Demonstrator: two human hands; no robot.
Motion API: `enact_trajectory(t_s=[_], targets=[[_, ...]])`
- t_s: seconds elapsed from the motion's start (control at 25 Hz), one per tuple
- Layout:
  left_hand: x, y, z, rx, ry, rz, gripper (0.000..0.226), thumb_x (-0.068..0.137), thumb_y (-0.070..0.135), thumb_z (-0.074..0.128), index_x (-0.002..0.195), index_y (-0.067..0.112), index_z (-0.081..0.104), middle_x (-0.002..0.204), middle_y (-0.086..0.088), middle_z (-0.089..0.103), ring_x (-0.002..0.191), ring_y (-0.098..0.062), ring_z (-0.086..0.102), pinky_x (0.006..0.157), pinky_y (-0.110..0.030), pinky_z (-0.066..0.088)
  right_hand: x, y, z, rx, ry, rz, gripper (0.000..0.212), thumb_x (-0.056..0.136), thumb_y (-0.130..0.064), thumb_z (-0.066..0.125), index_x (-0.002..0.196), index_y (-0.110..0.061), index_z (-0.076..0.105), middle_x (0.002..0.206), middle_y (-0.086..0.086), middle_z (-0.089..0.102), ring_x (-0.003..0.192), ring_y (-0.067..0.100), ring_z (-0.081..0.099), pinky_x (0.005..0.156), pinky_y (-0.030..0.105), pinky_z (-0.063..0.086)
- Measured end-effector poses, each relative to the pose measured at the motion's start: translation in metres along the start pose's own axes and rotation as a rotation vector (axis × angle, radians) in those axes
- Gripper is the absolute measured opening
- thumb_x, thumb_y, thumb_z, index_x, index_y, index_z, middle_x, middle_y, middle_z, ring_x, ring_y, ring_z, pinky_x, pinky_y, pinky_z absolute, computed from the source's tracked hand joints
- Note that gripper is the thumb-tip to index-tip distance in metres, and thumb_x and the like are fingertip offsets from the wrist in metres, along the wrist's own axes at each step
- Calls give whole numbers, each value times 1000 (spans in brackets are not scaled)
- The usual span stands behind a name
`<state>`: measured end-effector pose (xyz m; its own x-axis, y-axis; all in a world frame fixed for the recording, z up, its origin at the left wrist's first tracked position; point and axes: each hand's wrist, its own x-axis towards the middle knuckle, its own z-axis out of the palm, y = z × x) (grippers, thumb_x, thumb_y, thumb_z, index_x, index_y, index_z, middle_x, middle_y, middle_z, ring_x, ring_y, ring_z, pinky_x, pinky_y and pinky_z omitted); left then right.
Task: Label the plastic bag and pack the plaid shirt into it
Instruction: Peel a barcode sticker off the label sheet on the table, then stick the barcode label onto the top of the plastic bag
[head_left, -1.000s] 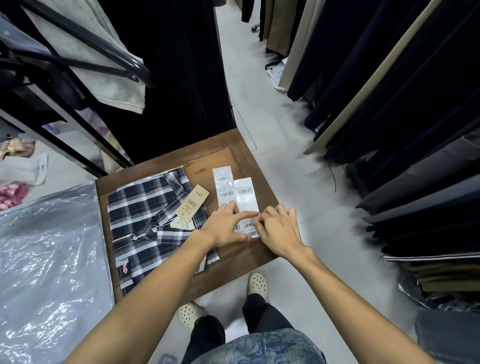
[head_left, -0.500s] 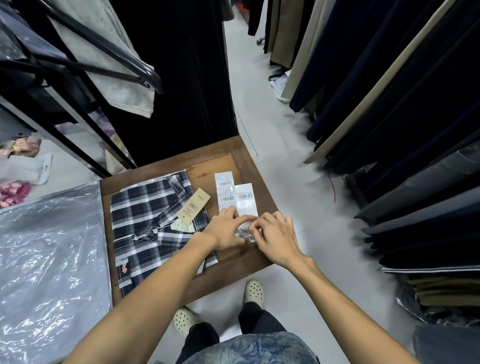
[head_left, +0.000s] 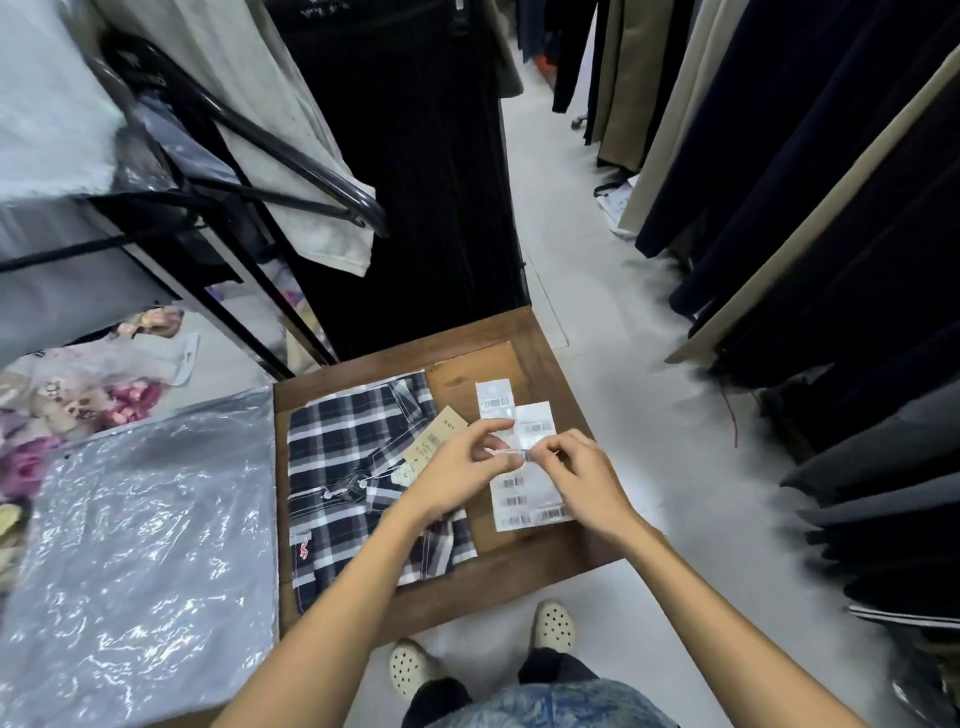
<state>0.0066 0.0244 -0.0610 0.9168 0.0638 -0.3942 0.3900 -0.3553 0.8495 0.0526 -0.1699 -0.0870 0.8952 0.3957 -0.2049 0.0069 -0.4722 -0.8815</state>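
A folded navy and white plaid shirt (head_left: 353, 483) lies on a small wooden table (head_left: 519, 566), with a tan hang tag (head_left: 436, 439) on it. To its right lie white sheets of barcode labels (head_left: 524, 493). My left hand (head_left: 457, 467) and my right hand (head_left: 582, 473) are raised just above the sheets, fingertips pinched together on a small label (head_left: 511, 452) held between them. A stack of clear plastic bags (head_left: 140, 561) lies to the left of the table.
A black metal rack (head_left: 291, 156) with hanging cloth stands at the back left. Dark trousers (head_left: 831, 208) hang along the right side of a narrow grey floor aisle. Pink and floral items (head_left: 78, 400) lie at far left. My feet show below the table.
My hands were pressed flat on the lower label sheet; now both have lifted off it with a small label pinched between them. The camera has tilted, and the sheets' lower part is uncovered.
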Motion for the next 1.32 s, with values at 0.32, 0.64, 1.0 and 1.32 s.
enact_trajectory(t_s=[0.32,0.64,1.0,1.32], targets=[[-33,-7,-63,-248,470,-7,27,90,20,77,114,28,71,93,-1,72,87,-15,73,85,-29,59,42,-81,48,200,-167,-83,14,99,-29,60,91,-33,71,106,-9,67,98,-1,60,86,20,44],[-102,-32,-158,-399,825,37,12,91,18,75,98,27,79,99,5,80,92,-8,74,86,-28,58,56,-180,148,134,-303,-267,19,101,-30,58,90,-45,61,109,-10,65,101,-4,57,89,18,41],[-192,-84,-299,-488,977,117,21,92,10,73,103,27,77,87,7,78,83,-8,73,74,-17,54,51,-291,290,245,-483,-278,9,96,-29,69,96,-22,73,106,-1,73,94,4,66,82,14,48],[-240,-136,-419,-434,1028,171,23,87,12,79,104,27,74,82,2,72,78,-5,67,72,-18,52,52,-356,408,316,-486,-243,18,96,-23,69,104,-8,75,85,-10,69,67,-13,59,67,6,45]])
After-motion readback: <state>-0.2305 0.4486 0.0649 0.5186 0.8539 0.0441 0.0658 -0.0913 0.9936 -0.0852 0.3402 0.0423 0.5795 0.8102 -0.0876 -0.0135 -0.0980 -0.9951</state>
